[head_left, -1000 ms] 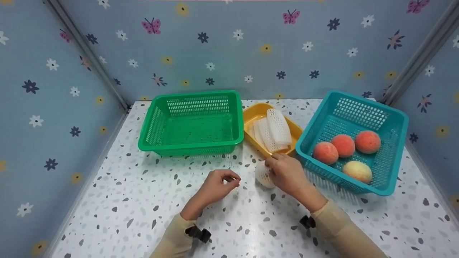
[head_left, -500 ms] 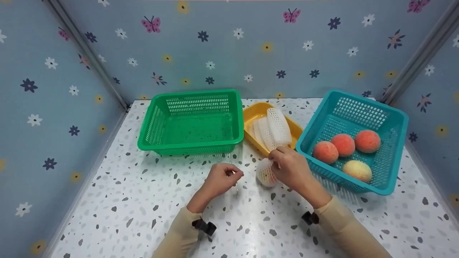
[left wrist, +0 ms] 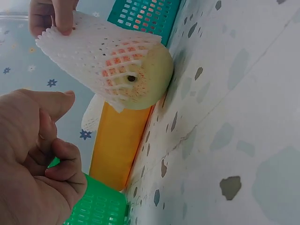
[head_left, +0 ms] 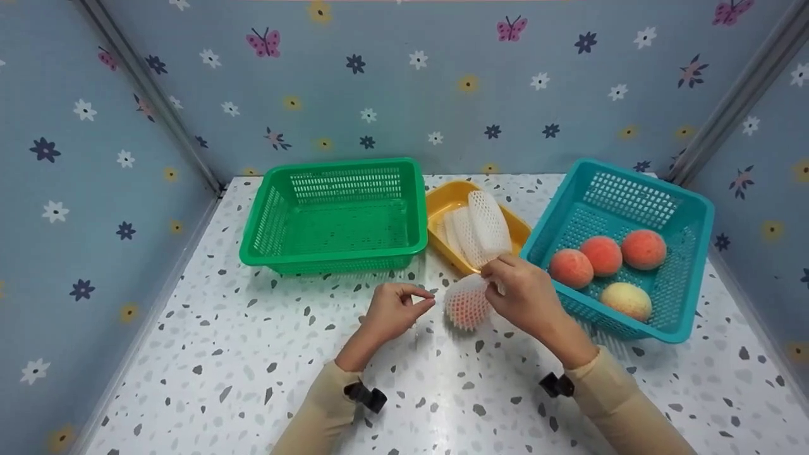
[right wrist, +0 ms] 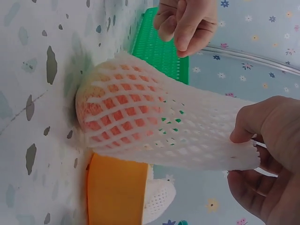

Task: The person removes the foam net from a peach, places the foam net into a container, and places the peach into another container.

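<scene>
A peach (left wrist: 158, 77) stands on the speckled table inside a white foam net sleeve (right wrist: 201, 126); in the left wrist view its pale lower end shows bare. The sleeve's loose upper part rises from the fruit to my right hand (head_left: 524, 294), whose thumb and fingers pinch its edge. To the left of the peach, my left hand (head_left: 390, 311) hovers with loosely bent fingers and nothing between them. More foam net sleeves (head_left: 483, 227) lie in a yellow tray (head_left: 442, 201) just behind.
A teal basket (head_left: 698, 265) on the right holds several peaches (head_left: 602, 256), one of them pale. At the back left stands a green basket (head_left: 335, 256). Flower-patterned walls (head_left: 392, 88) enclose the table (head_left: 253, 379) at the back and sides.
The sleeve is drawn up more over the peach, whose red side now shows through the mesh. My right hand has moved slightly right and up; my left hand has come closer to the fruit.
</scene>
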Available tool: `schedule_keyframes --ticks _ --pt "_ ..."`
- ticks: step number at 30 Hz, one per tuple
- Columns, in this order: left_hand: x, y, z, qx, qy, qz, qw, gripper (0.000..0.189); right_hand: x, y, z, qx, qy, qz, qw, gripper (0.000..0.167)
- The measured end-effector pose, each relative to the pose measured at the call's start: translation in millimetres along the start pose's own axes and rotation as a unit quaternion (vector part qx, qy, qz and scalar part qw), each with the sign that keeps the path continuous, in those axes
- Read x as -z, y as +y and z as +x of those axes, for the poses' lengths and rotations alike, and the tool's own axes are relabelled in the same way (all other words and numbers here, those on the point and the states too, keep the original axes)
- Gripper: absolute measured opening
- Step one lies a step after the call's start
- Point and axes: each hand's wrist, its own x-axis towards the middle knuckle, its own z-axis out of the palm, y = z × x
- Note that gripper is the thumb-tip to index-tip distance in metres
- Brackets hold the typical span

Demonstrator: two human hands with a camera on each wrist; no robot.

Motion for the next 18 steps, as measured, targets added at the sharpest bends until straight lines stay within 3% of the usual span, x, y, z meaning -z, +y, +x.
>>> schedule_keyframes --ticks 12,18 --pt "-4.9 -3.9 5.9 -0.016 0.006 0.008 0.9998 0.008 16 3 -8.2 -0.020 -0.001 0.029 0.9994 0.024" --pt "-6.1 -4.4 5.6 -0.018 0.018 0.010 0.9996 0.010 24 5 -12.4 -0.014 0.018 0.024 0.9994 0.021"
